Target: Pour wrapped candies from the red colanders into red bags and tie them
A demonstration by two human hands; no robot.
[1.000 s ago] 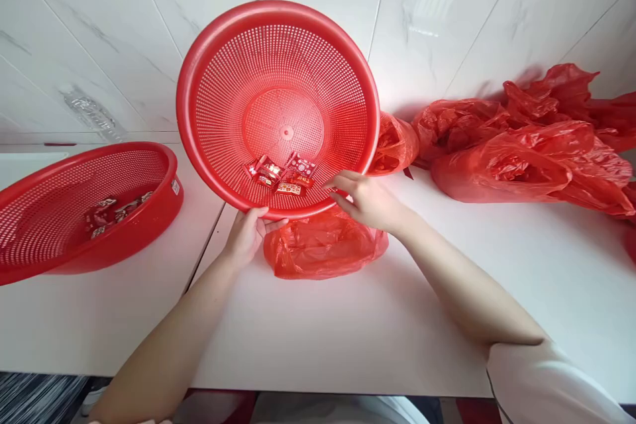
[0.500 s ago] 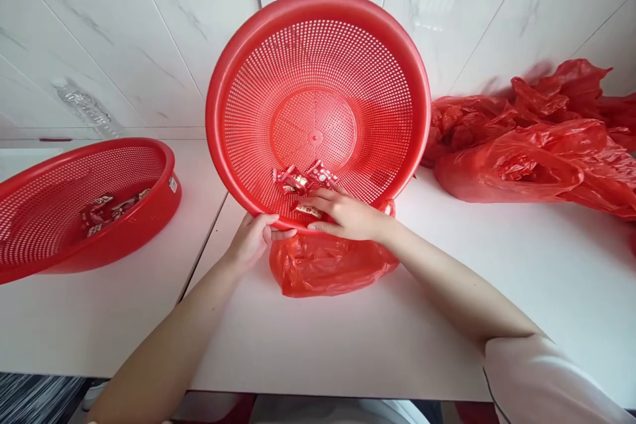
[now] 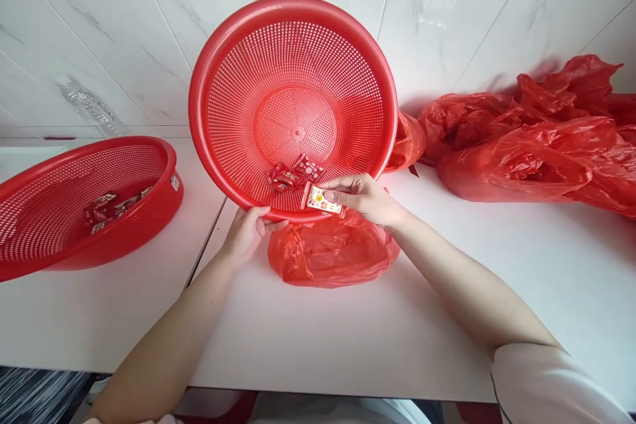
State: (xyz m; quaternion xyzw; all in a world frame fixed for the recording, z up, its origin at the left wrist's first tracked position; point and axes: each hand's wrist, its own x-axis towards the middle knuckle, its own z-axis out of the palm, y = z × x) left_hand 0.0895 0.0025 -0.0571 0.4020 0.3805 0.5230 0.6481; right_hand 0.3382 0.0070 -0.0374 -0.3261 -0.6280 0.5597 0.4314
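Note:
A large red plastic basket (image 3: 293, 8) with perforated walls is tilted so that its mouth faces me. My left hand (image 3: 247, 232) grips its lower rim, thumb on top. Between the thumb and fingers of my right hand (image 3: 365, 199) is a small wrapped snack packet (image 3: 322, 199), white with a flower pattern and red ends, held at the rim's lower right. Several dark red packets (image 3: 288, 176) lie inside, low on the basket wall. Below the rim, a red plastic bag (image 3: 332, 255) rests on the table, its opening partly hidden by the basket and my right hand.
At the left stands a second red basket (image 3: 144, 212) with several wrapped packets (image 3: 116, 207) in it. More red plastic bags (image 3: 527, 152) are heaped at the right by the tiled wall (image 3: 477, 13). A clear plastic bottle (image 3: 89, 106) is at the back left.
My right hand has lifted the white packet from the basket's wall to its rim. The basket has shifted left, held by my left hand.

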